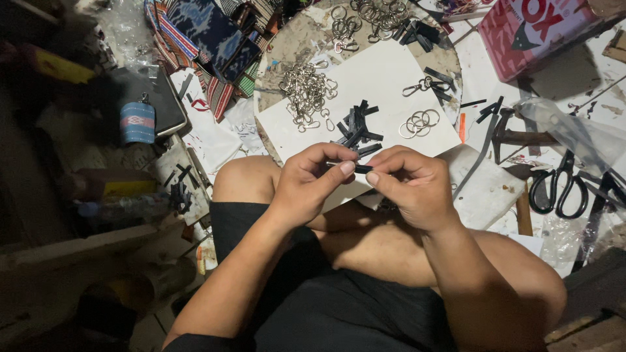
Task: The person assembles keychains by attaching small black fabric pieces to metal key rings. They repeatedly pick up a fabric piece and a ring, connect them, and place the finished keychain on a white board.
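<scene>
My left hand (312, 180) and my right hand (412, 184) meet above my bare knees, both pinching one short black strap piece (360, 168) between thumbs and fingertips. Just beyond the hands a pile of similar black strap pieces (357, 128) lies on a white sheet (385, 85). On the same sheet sit a heap of silver clasps (307, 93) at the left and a few silver key rings (419, 122) at the right.
More rings (372, 13) and black pieces lie on the round wooden board (287, 39) behind. Black scissors (559, 184) and a hammer (515, 137) rest at right, a red box (541, 26) at top right, woven fabric (208, 45) top left, a small blue pouch (137, 120) at left.
</scene>
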